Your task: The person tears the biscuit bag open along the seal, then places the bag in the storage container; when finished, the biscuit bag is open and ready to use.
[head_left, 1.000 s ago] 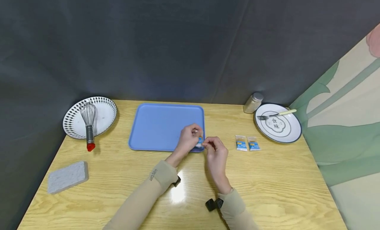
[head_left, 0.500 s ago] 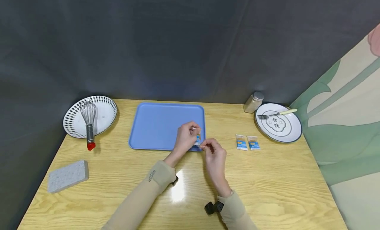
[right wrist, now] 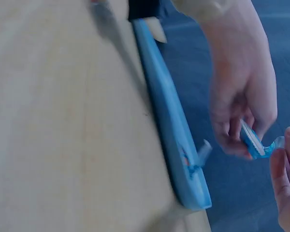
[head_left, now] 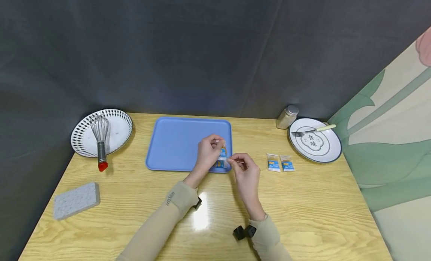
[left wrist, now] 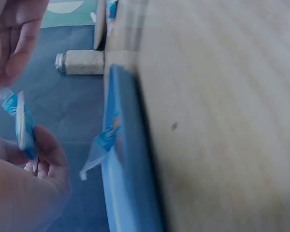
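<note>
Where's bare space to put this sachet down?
Free: the left half of the blue plastic tray, and the wooden table between the grey sponge and the sleeves. Crowded: the tray's near right corner, where both hands pinch the small blue-and-white sachet.

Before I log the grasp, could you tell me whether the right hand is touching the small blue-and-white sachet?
Touching: the right wrist view shows the right hand pinching the small blue-and-white sachet.

Both hands [head_left: 229, 161] raised together — fingertips pinched, nearly touching.
</note>
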### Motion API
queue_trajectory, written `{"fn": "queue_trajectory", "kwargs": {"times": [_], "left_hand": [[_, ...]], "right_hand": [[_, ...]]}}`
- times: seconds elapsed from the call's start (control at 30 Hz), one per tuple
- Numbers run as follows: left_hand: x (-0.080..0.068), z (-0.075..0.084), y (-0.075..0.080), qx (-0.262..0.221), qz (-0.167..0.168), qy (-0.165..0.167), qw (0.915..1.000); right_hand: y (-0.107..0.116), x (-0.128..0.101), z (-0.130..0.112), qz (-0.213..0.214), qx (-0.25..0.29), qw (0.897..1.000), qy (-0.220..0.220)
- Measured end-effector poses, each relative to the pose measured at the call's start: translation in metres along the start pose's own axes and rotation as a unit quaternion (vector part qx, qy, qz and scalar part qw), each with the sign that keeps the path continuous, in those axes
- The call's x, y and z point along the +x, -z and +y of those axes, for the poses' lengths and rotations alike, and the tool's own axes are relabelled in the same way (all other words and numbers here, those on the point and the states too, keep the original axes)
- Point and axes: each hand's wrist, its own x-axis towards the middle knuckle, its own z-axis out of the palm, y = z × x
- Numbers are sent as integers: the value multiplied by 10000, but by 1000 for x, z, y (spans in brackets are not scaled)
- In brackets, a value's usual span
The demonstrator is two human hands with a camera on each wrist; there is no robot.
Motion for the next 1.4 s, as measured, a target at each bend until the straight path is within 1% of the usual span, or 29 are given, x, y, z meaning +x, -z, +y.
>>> {"fn": "queue_trajectory", "kwargs": {"times": [0.07, 0.13, 0.23, 0.33, 0.4, 0.5, 0.6, 0.7, 0.77, 0.8, 0.87, 0.97, 1.03, 1.07, 1.17, 1.27, 1.4], "left_hand": [[2, 1, 2, -245, 46, 96, 9996], [3, 2, 4, -562, 68, 251, 9981], [6, 2, 6, -1097, 97, 493, 9927], [8, 2, 7, -1785, 185, 775, 9807], [9, 1, 8, -2290, 280, 947, 9684], [11, 1, 9, -2804, 469, 1175, 9515], [13, 2, 11, -3005, 580, 1314, 9429], [15, 4, 12, -3110, 541, 1387, 9387], [17, 3, 13, -3081, 431, 1376, 9403], [18, 2, 14, -3014, 370, 1349, 9432], [21, -1, 16, -2719, 255, 1270, 9535], [25, -7, 23, -1963, 52, 1123, 9741], [27, -11, 28, -1417, -101, 1079, 9840], [28, -14, 31, -1186, -182, 1072, 9870], [30, -19, 36, -691, -436, 1134, 9902], [30, -23, 39, -311, -547, 1132, 9916], [30, -27, 41, 263, -647, 991, 9926]], "right_hand": [[2, 7, -1, 73, 344, 9994, -61], [4, 14, -2, 73, 573, 9983, -33], [7, 22, -2, 23, 531, 9986, 18], [8, 27, 0, -50, 357, 9993, -49], [8, 29, 3, -164, 189, 9994, -221], [7, 33, 9, -449, 89, 9974, -562], [4, 39, 14, -692, 113, 9943, -802], [0, 50, 18, -772, 209, 9931, -855], [-1, 59, 20, -792, 201, 9931, -837], [-1, 64, 20, -817, 167, 9929, -845], [0, 73, 23, -899, 72, 9922, -859], [0, 86, 25, -1123, -187, 9885, -997], [-1, 93, 28, -1332, -380, 9840, -1123], [-1, 96, 30, -1451, -498, 9811, -1179], [-4, 103, 35, -1797, -974, 9721, -1149], [-9, 107, 40, -2112, -1508, 9612, -931], [-15, 110, 44, -2357, -2209, 9441, -662]]}}
